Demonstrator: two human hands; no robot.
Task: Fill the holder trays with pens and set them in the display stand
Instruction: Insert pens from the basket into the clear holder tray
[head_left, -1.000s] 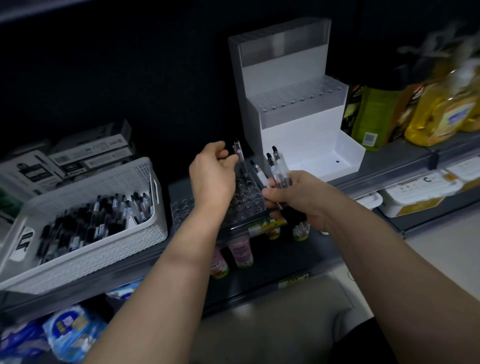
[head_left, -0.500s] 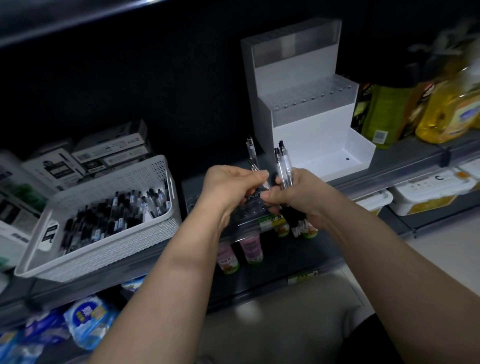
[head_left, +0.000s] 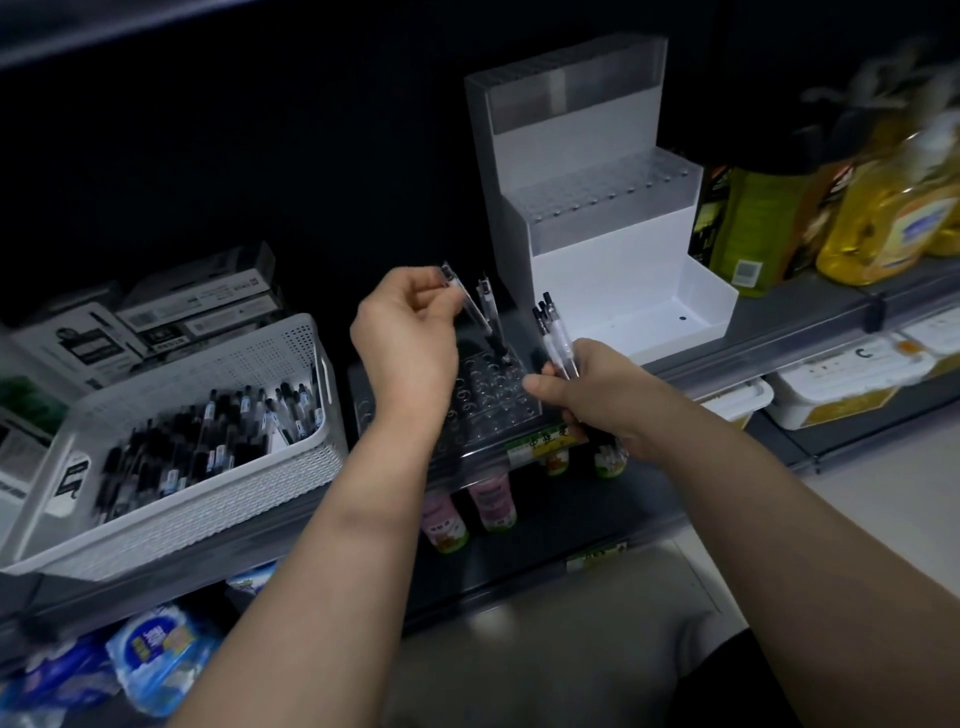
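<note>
Left hand, frame centre, pinched a single pen, tilted, tip down over the clear holder tray — tray sat mid-frame at the shelf front, just lower left of the white display stand. One standing pen was in a back hole of the tray. Right hand, centre-right, gripped a bundle of pens upright beside the tray. White basket at left held loose pens — yellow bottles upper right, blurred.
</note>
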